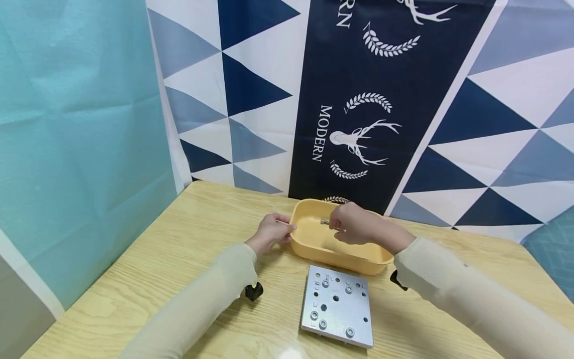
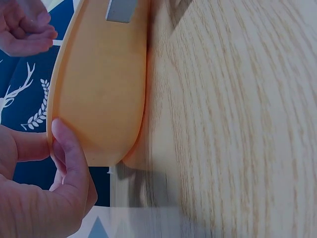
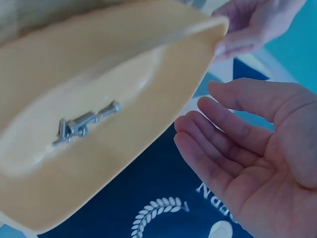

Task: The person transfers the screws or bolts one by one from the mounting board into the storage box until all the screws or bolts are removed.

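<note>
A yellow plastic bin (image 1: 341, 255) stands on the table near the wall. My left hand (image 1: 273, 230) grips its left end, with the thumb and fingers pinching the rim (image 2: 52, 111). Over the bin hovers my right hand (image 1: 354, 223), and the right wrist view shows its palm (image 3: 247, 148) bare, fingers loosely bent and holding nothing. Several silver bolts (image 3: 81, 123) lie in a small heap on the bin's floor; in the head view part of the heap is hidden behind the right hand.
In front of the bin lies a square metal plate (image 1: 341, 319) with holes and several socket-head bolts standing in it. A patterned cloth (image 1: 255, 99) hangs behind the wooden table (image 1: 215, 219), and a turquoise sheet (image 1: 85, 129) hangs along the left side.
</note>
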The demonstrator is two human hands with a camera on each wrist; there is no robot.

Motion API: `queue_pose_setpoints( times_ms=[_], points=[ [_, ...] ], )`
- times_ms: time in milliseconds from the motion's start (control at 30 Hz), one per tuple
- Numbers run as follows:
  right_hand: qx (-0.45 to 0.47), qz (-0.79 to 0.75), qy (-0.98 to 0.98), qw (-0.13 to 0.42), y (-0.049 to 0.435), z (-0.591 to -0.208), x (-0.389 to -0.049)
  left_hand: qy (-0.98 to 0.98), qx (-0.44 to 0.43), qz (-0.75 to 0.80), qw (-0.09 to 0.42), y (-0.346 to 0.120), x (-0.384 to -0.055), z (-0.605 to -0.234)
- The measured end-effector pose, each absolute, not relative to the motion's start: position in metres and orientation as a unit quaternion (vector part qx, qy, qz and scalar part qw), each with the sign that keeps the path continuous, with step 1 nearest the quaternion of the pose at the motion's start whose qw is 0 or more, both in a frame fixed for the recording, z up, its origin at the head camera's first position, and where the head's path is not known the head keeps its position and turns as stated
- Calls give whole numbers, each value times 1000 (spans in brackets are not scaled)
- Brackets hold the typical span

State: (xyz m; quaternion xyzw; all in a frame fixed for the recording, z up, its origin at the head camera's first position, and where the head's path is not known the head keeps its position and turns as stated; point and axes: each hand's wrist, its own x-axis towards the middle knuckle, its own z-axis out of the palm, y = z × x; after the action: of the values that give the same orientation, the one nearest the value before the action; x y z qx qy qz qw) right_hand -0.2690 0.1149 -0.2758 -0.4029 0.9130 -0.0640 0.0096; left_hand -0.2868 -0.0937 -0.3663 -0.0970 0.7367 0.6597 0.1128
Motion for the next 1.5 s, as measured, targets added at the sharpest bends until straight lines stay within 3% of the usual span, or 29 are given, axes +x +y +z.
queue_pose_setpoints(
  times_ms=[900,1500],
  points=[
    [-455,-113,881,65,94,-296,-204,732,-100,664,115,-94,-287,-368],
    [-511,-120,844,109,98,-319,-182,736,-92,662,107,-93,-282,-369]
  ],
)
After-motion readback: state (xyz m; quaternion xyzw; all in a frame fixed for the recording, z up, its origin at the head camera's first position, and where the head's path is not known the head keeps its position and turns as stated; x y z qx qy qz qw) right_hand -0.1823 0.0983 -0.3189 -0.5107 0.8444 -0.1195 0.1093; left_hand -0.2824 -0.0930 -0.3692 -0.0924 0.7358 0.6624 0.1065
